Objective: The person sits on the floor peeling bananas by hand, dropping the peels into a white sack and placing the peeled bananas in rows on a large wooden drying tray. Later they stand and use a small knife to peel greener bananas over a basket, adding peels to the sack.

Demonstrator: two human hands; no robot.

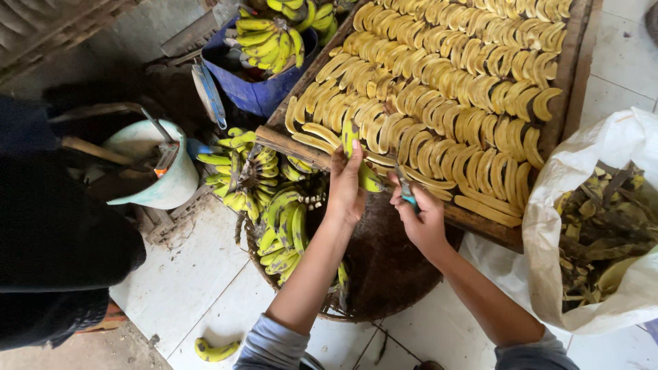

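Observation:
My left hand (345,185) grips an unpeeled green-yellow banana (351,137) upright at the near edge of a wooden tray (574,75). My right hand (421,218) holds a small knife with a teal handle (406,190), its blade against the banana's lower end. The tray is covered with rows of several peeled yellow bananas (439,89). Both hands hover over a round woven basket (384,267) that holds bunches of green-yellow bananas (282,229).
A white sack of banana peels (603,226) stands at the right. A blue tub of banana bunches (271,48) sits at the top. A pale bucket with tools (154,164) is at the left. One loose banana (214,351) lies on the tiled floor. A dark-clothed person (55,226) is at the left.

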